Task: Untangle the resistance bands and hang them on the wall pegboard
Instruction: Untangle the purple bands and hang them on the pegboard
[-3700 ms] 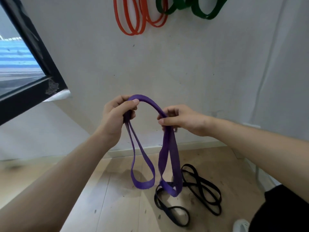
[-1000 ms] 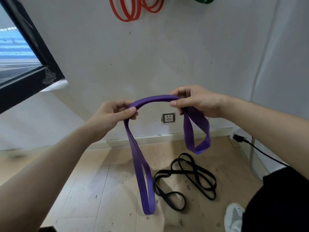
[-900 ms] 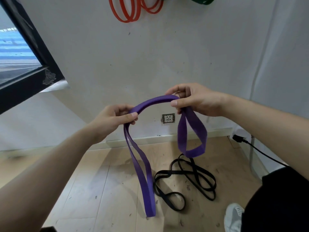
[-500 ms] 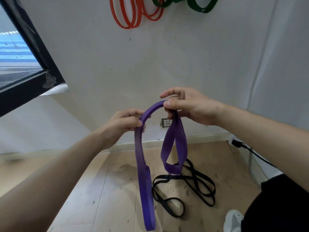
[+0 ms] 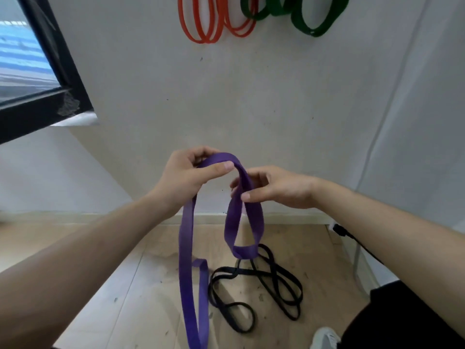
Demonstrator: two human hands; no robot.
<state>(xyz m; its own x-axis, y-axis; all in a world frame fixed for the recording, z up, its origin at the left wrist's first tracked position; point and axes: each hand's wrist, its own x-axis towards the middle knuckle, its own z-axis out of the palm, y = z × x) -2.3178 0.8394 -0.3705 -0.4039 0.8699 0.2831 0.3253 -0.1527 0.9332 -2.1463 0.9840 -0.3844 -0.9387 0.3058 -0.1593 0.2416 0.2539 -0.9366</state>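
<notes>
I hold a purple resistance band (image 5: 186,250) at chest height in front of the wall. My left hand (image 5: 187,176) pinches its top arc between thumb and fingers. My right hand (image 5: 275,188) grips the band just to the right, where a short loop hangs down. A long loop drops from my left hand toward the floor. A black band (image 5: 254,288) lies tangled on the wooden floor below. Orange bands (image 5: 210,21) and green bands (image 5: 302,15) hang on the wall above; their pegs are out of frame.
A black-framed window (image 5: 57,71) juts out at the upper left. A black plug and cable (image 5: 352,238) run along the right wall near the floor. My shoe (image 5: 324,338) and dark trouser leg show at the bottom right.
My hands have come close together. The left hand rose and shifted right, the right hand dropped lower. The camera tilted up, showing more of the orange and green bands.
</notes>
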